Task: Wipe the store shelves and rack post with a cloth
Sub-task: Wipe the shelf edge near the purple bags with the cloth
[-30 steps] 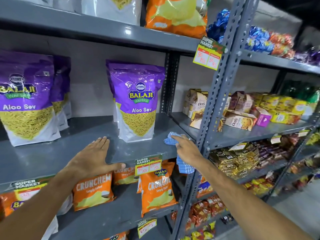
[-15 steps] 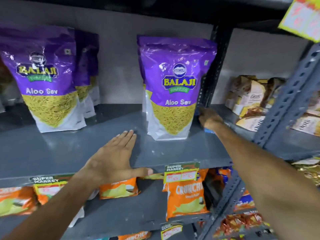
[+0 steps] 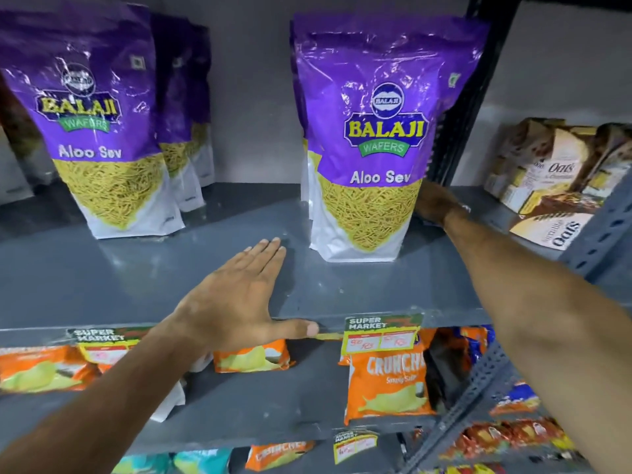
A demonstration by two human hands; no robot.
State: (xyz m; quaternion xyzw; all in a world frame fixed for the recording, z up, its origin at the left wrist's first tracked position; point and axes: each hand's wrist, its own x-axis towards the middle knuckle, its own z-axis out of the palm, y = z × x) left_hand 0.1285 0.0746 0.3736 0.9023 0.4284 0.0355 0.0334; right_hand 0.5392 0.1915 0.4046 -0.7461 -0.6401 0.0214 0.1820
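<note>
The grey metal shelf (image 3: 136,275) runs across the head view. My left hand (image 3: 239,295) lies flat and open on its front part, thumb over the front edge. My right hand (image 3: 434,205) reaches to the back right corner of the shelf. It presses down just right of a purple Aloo Sev bag (image 3: 376,148) and in front of the dark rear rack post (image 3: 468,97). The blue cloth is hidden under that hand; only a dark strip shows beneath it. The grey perforated front post (image 3: 598,241) stands to the right of my right forearm.
More purple Aloo Sev bags (image 3: 92,131) stand at the left. Oats boxes (image 3: 547,172) fill the neighbouring bay. Orange Crunchex packets (image 3: 386,381) sit on the shelf below. A price tag (image 3: 379,331) hangs from the shelf's front edge.
My right hand slid with the cloth from the shelf's front right edge to the back corner beside the purple bag. The view moved closer. My left hand stayed flat.
</note>
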